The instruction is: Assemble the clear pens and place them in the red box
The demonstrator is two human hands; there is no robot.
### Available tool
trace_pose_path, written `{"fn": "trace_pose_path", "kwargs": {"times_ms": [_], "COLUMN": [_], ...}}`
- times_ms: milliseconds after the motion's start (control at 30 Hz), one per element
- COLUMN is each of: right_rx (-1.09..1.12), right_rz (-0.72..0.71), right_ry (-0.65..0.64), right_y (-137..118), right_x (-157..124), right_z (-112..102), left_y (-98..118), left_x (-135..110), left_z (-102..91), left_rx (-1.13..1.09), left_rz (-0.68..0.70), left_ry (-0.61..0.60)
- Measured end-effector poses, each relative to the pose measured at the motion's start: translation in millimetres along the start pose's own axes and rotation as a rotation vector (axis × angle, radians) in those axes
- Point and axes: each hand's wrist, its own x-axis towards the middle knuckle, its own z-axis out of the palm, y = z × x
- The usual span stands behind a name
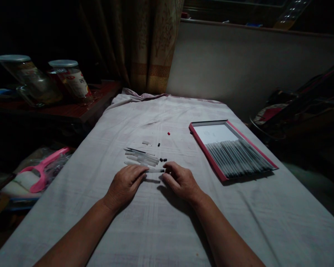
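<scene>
A clear pen (pixel 155 171) with a black end lies level between my hands, just above the cloth. My left hand (pixel 127 182) is closed on its left part, thumb and fingers pinching the barrel. At the black end, my right hand (pixel 180 181) has its thumb and forefinger bent around the tip; the exact contact is hard to make out. Beyond my hands lies a small bunch of clear pen barrels (pixel 141 158), with a dark refill (pixel 136 150) among them. Small black plugs (pixel 163 160) sit close to my right fingers.
Right of my hands, a shallow red-edged box (pixel 208 157) holds a row of many pens (pixel 233 157). Another black plug (pixel 159 144) and a small red piece (pixel 168 133) lie farther back on the white cloth (pixel 161 230). Jars (pixel 75 83) stand on a side table at left.
</scene>
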Motion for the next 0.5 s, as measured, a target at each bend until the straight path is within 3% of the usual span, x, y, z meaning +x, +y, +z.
{"fn": "trace_pose_path", "kwargs": {"times_ms": [500], "right_rx": [-0.034], "right_rz": [-0.006], "right_ry": [-0.032], "right_y": [-2.5], "right_x": [1.7], "right_z": [3.4], "left_y": [-1.0], "left_x": [0.0], "left_z": [0.4], "left_rx": [-0.021], "left_rz": [0.014], "left_ry": [0.003]}}
